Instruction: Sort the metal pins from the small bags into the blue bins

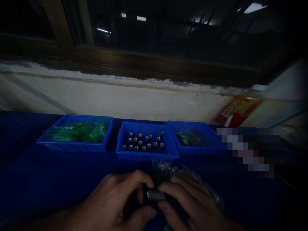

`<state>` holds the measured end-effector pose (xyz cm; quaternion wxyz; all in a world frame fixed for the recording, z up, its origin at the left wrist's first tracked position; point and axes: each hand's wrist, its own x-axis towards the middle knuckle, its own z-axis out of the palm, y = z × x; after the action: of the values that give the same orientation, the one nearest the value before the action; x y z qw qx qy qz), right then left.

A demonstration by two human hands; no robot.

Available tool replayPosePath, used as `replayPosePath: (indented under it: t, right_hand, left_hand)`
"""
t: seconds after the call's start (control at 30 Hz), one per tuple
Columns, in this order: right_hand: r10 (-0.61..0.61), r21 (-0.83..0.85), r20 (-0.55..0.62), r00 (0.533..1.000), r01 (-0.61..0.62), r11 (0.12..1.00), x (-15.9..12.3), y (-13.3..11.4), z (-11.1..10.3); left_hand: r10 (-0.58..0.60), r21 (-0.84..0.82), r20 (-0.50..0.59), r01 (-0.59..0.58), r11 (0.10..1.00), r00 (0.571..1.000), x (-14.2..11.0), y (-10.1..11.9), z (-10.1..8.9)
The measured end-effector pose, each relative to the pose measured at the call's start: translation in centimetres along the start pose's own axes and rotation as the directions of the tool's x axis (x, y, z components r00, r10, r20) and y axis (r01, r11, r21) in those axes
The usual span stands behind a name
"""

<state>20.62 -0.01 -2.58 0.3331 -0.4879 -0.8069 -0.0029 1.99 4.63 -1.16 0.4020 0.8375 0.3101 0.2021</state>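
My left hand and my right hand meet low in the middle of the view, over a dark blue table. Both are closed in a pinch on a small grey metal cylinder held between them. A crinkled clear plastic bag lies just beyond and under my right fingers. Behind it stands a blue tray with several small upright metal cylinders.
A blue tray at the left holds green plastic pieces. Another blue tray at the right holds a few green pieces. A pale wall and a dark window frame rise behind. A red and yellow packet leans at the far right.
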Motion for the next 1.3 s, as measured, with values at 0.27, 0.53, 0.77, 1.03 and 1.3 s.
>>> replayPosePath:
  t: [0.27, 0.53, 0.77, 1.03, 1.3]
  right_hand:
    - [-0.002, 0.006, 0.019, 1.0, 0.001, 1.0, 0.1, -0.3, -0.7]
    - [-0.028, -0.016, 0.012, 1.0, 0.029, 0.999, 0.1, -0.8, -0.9]
    - [-0.027, -0.028, 0.045, 0.999, 0.028, 0.999, 0.2, -0.5, -0.5]
    - [-0.035, -0.053, 0.014, 0.999, 0.036, 0.998, 0.3, -0.9, -0.9]
    - [-0.08, -0.043, 0.006, 0.997, 0.08, 0.996, 0.2, -1.5, -0.7]
  left_hand:
    - [0.022, -0.005, 0.046, -0.022, 1.0, 0.999, 0.3, 0.2, -0.2]
    - [0.025, 0.112, 0.035, -0.028, 0.993, 0.999, 0.0, 0.2, -0.2]
    - [-0.039, 0.047, 0.078, 0.036, 0.998, 0.996, 0.2, 0.4, 0.1]
    - [0.034, 0.042, 0.035, -0.035, 0.998, 0.999, 0.2, 0.2, -0.2]
    - [0.048, 0.158, -0.015, -0.045, 0.986, 0.999, 0.1, 0.2, 0.0]
